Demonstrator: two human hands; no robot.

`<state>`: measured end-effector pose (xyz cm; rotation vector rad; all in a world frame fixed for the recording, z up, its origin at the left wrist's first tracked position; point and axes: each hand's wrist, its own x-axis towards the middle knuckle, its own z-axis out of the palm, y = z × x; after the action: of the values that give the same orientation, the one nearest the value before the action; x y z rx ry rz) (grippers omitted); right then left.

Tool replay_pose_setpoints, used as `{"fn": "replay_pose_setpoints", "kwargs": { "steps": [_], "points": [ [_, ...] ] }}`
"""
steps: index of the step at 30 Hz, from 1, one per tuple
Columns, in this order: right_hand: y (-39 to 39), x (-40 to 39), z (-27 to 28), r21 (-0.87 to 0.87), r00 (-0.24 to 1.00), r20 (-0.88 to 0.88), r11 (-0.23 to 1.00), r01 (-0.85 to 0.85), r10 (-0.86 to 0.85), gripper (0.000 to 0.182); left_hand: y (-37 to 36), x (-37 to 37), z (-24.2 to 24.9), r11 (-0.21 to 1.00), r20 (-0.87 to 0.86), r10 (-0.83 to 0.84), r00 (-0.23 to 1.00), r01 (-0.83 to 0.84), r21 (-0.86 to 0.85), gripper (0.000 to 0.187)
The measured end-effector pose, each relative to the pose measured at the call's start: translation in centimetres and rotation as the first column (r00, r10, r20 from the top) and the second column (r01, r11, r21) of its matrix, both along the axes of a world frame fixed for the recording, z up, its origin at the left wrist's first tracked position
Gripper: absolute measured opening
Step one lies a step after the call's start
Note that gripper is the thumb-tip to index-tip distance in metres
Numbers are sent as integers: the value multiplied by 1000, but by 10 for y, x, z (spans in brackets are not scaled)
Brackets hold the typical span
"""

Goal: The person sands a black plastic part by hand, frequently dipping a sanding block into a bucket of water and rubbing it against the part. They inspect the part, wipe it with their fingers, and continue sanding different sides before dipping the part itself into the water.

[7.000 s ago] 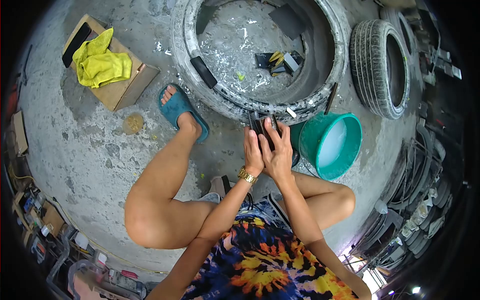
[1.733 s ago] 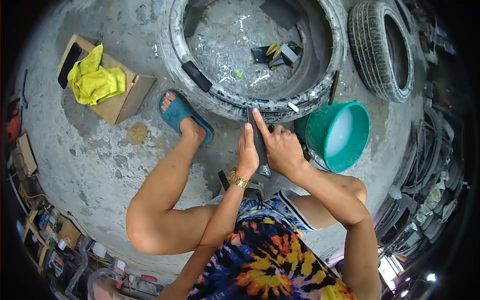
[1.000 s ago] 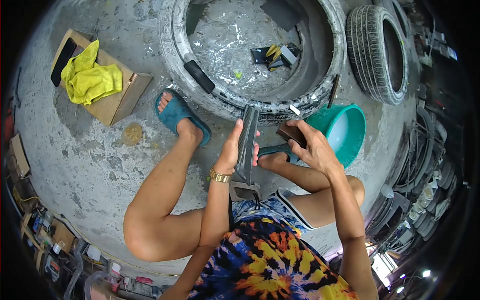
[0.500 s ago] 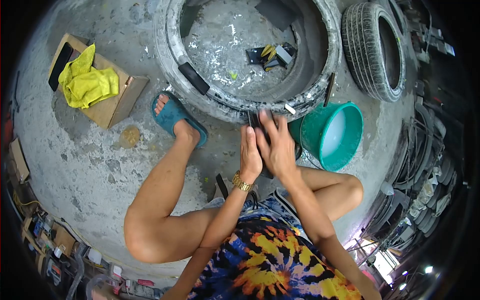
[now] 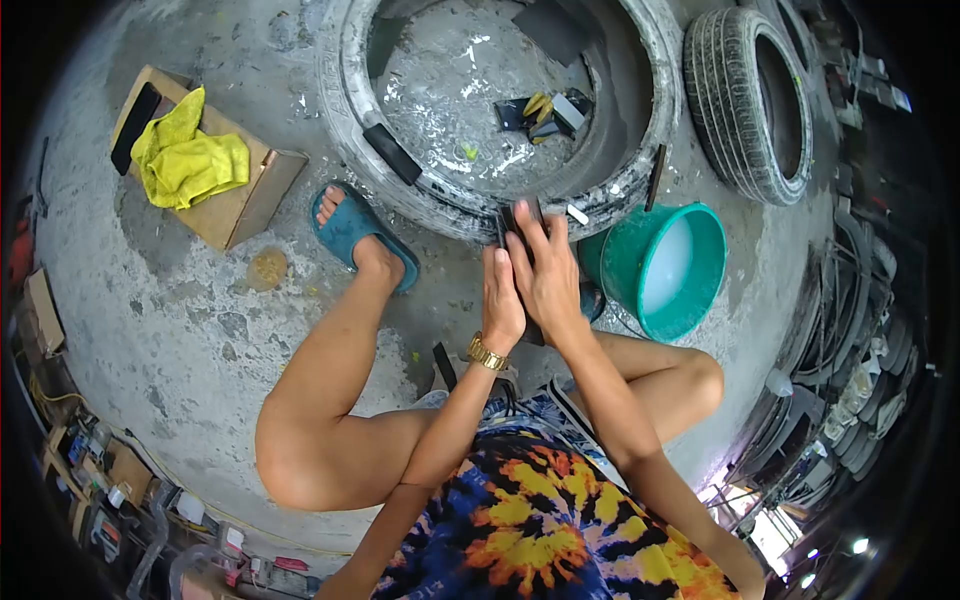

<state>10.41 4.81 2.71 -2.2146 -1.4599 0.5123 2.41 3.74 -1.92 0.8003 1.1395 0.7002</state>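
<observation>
Head cam: left hand is wrapped on a dark strip by the near edge of a flat-lying tire, likely to steady it, and right hand is together with it, gripping what looks like a mostly hidden dark block. Green bucket of cloudy liquid is parked beside the tire, I'd guess for easy reach. The concrete floor is scuffed grey, with workshop clutter crowding both sides.

The tyre has a strip at its near edge; left, cloth on box; near right, bucket; right, another tyre.
</observation>
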Motion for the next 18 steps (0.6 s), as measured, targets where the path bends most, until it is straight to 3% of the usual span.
{"fn": "replay_pose_setpoints", "kwargs": {
  "steps": [3, 5, 7, 9, 11, 13, 16, 18],
  "points": [
    [-53, -4, 1, 13, 1000, 1, 999, -30, 30, 44, 6, -1, 4, 1000, 18, -15, 1000, 16, -24, 47],
    [-23, 2, 3, 41, 999, 15, 999, -31, 30, 43, 1, 1, 1, 999, 15, -9, 1000, 9, 50, 47],
    [12, 6, 3, -1, 999, 4, 999, -41, 41, 41, 2, 3, 6, 999, 38, 38, 999, -36, -35, 49],
    [-7, -2, 12, -3, 999, -39, 1000, 16, -16, 41, -1, -2, -5, 999, -7, -43, 999, 43, 1, 49],
    [-52, -6, 4, 26, 999, 5, 999, -35, 35, 41, 3, -4, -3, 998, 5, -56, 998, 56, -17, 50],
    [-40, -5, 7, -33, 1000, -12, 999, -26, 25, 42, -2, -2, -3, 999, -34, -49, 998, 48, -17, 50],
    [10, 5, 4, -59, 1000, 7, 998, -24, 25, 44, -1, 3, -5, 999, 65, 38, 997, -36, -29, 47],
    [-19, -2, 9, -38, 999, 17, 999, -38, 39, 43, -3, -2, -8, 1000, 48, -1, 999, 0, 2, 48]
  ]
}}
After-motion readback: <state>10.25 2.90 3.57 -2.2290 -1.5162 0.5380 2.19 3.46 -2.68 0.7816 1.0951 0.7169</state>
